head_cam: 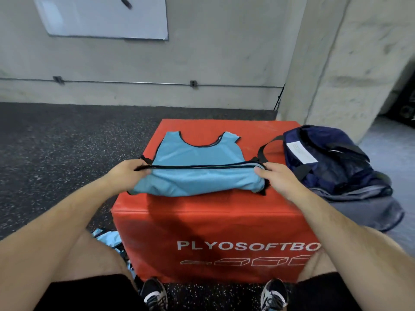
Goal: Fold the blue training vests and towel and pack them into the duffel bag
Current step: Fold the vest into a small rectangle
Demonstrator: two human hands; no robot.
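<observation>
A light blue training vest (pixel 193 153) with black trim lies on top of a red foam box (pixel 208 221), its neck hole toward the wall. Its lower half is doubled up over the middle, the black hem running straight across. My left hand (pixel 128 172) pinches the left end of that hem. My right hand (pixel 272 176) pinches the right end. A navy duffel bag (pixel 332 162) sits at the box's right side, slumped, with a black strap looping toward the vest. More light blue vest fabric (pixel 110 240) lies on the floor by my left knee.
Dark speckled rubber floor (pixel 56 153) stretches to the left and behind the box. A concrete wall with a whiteboard (pixel 101 16) is at the back, a concrete pillar (pixel 332 63) at the right. My knees and shoes (pixel 155 292) press close to the box's front.
</observation>
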